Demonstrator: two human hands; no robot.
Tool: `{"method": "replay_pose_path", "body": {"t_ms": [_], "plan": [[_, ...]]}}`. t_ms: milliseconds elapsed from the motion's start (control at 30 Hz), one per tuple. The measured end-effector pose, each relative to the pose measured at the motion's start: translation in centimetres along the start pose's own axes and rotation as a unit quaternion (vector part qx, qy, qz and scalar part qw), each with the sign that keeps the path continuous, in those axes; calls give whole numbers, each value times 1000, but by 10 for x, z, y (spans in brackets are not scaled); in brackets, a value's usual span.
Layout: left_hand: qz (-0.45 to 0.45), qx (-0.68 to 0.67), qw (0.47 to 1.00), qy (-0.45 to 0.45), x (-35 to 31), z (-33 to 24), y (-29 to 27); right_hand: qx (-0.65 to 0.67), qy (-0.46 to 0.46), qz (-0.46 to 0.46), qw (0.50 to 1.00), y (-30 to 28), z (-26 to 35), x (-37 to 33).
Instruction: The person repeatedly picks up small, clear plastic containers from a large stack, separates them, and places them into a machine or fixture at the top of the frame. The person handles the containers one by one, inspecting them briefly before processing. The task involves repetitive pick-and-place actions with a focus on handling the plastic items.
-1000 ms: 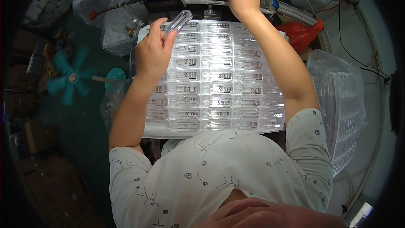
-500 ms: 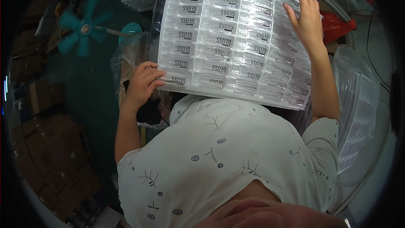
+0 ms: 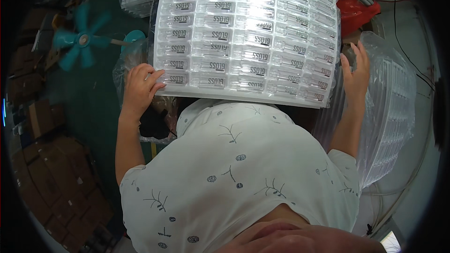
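Observation:
A wide white plastic tray lies in front of my body, filled with rows of clear tubes that bear dark lettering. At the tray's near left corner, my left hand has its thumb and fingers closed on the edge. My right hand is just beyond the right edge, with thumb and fingers apart and nothing in them. A small gap shows between its fingertips and the tray. What lies under the tray is mostly hidden.
Clear plastic wrap covers a stack of pale trays on the right. Behind my right hand is a red plastic bag. A teal fan stands to the left, beyond which cardboard boxes are piled. Cables run at the far right.
My right hand has come off the tray's far right part and moved nearer, to beside its right edge. The tray appears shifted left in view. My left hand stays at its corner.

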State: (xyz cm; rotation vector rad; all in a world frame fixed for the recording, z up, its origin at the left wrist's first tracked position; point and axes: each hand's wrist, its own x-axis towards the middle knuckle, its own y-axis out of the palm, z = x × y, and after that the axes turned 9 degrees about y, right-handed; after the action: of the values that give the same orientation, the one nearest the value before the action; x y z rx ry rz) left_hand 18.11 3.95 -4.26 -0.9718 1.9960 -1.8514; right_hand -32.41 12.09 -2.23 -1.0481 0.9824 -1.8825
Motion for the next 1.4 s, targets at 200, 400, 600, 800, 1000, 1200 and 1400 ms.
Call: {"method": "replay_pose_path", "body": {"t_ms": [200, 400, 600, 800, 1000, 1200, 1400], "plan": [[14, -21, 1000, 11, 12, -12, 2, 58, 50, -13, 997, -7, -6, -27], [83, 2, 996, 30, 46, -16, -12, 45, 65, -80, 994, -21, -29, -57], [-14, -132, 965, 227, 194, -91, 0, -6, 138, -159, 978, -55, -59, -92], [142, -410, 841, 324, 339, -231, 70, -105, 258, -271, 921, -91, -92, -161], [263, -736, 624, 12, 449, -312, 142, -140, 362, -405, 828, -147, -125, -232], [226, -814, 532, -55, 504, -354, 182, -142, 552, -301, 765, -215, -245, -301], [228, -747, 615, -109, 511, -375, 179, 192, 576, -338, 719, -229, -326, -310]]}}
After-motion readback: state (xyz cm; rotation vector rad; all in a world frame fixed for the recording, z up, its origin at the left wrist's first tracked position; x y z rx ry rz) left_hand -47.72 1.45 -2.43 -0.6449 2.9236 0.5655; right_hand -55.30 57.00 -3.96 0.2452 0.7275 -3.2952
